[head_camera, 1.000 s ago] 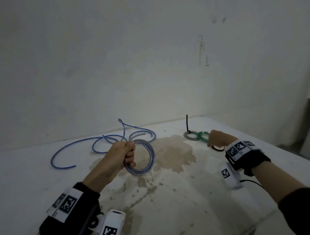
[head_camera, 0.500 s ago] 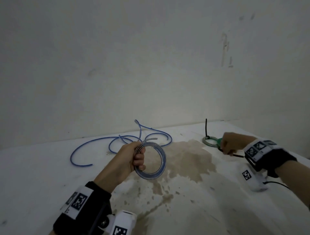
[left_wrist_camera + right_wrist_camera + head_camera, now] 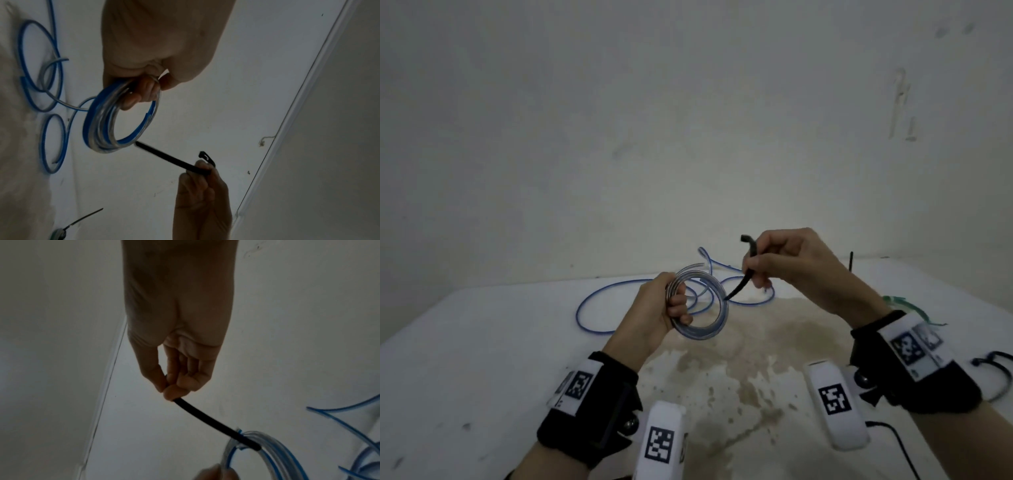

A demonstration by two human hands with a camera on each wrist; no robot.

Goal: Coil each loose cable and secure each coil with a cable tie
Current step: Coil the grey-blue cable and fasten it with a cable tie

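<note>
My left hand grips a coil of clear and blue cable, held upright above the table. My right hand pinches a black cable tie. The tie's free tip reaches the coil's right rim. Its head end sticks up above my right fingers. A loose blue cable lies in loops on the white table behind the coil.
A tied green coil lies on the table behind my right wrist, with a black tie tail standing up nearby. Another dark tie lies at the right edge. A brown stain covers the table's middle. A wall rises close behind.
My right hand has lifted a black cable tie off the table at the right and brought it left to the coil. The left hand has kept its grip on the coil.
</note>
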